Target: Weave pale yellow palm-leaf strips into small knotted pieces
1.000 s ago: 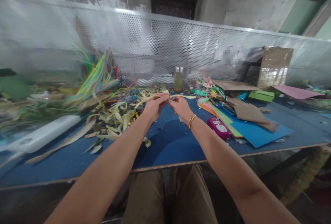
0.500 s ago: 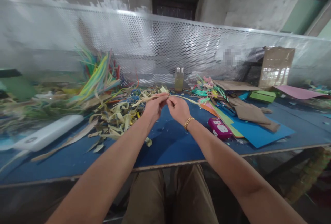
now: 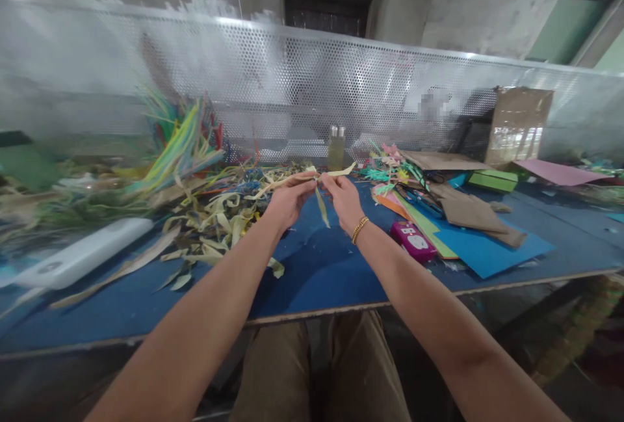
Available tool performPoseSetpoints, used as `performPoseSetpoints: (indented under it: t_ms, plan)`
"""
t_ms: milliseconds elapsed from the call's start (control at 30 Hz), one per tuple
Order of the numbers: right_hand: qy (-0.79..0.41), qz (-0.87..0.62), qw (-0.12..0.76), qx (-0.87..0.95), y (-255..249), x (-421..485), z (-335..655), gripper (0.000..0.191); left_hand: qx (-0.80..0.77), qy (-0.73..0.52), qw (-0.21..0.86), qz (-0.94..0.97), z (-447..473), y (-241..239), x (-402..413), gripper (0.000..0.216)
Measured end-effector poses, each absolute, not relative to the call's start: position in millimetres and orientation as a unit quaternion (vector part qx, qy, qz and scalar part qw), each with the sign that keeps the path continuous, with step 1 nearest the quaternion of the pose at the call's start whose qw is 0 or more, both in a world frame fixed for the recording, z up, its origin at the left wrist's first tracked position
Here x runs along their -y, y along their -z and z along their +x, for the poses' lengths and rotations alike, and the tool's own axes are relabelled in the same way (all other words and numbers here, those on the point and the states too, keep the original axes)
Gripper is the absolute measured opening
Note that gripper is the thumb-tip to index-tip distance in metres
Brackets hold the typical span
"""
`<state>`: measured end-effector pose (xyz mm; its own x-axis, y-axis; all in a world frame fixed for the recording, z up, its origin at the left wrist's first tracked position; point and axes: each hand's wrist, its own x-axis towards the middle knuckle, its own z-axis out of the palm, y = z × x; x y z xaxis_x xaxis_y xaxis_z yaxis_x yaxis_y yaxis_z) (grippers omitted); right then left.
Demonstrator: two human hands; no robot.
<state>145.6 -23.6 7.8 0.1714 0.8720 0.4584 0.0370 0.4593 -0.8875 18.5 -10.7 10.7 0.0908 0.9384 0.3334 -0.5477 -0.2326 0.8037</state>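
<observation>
Above the blue table, my left hand (image 3: 291, 197) and my right hand (image 3: 342, 198) pinch close together, fingertips nearly meeting. Between them they hold a pale yellow-green leaf strip (image 3: 322, 208), one part of which hangs down while another sticks out past my right fingers. A thin pale end also shows left of my left hand. Exactly how the strip is folded or joined at my fingertips is hidden. To the left of my hands lies a heap of dried curled leaf strips (image 3: 229, 217). A gold bracelet (image 3: 359, 229) circles my right wrist.
A white power strip (image 3: 88, 253) lies at left, near bundled coloured strips (image 3: 180, 149). Behind my hands stands a small bottle (image 3: 336, 149). On the right are a magenta box (image 3: 413, 241), blue paper (image 3: 487, 253) and brown cardboard pieces (image 3: 470, 215). A perforated metal panel (image 3: 302, 84) borders the back.
The long strip that arched to the right no longer does so. A strip piece now hangs below my fingertips and another points up to the right. My right hand has turned slightly, fingers more extended.
</observation>
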Motion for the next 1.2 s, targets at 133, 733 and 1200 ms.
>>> performPoseSetpoints:
  t_ms: [133, 733, 1200]
  plan:
    - [-0.385, -0.341, 0.679, 0.524, -10, 23, 144, 0.026, -0.229, -0.654, 0.559, 0.456, 21, -11, 13, 0.025]
    - [-0.427, -0.295, 0.71, 0.476, -4, 15, 141, 0.011, -0.256, -0.663, 0.525, 0.468, 26, -11, 13, 0.022]
    - [-0.17, -0.558, 0.679, 0.446, -14, 10, 173, 0.041, -0.253, -0.614, 0.481, 0.572, 18, -8, 11, 0.041]
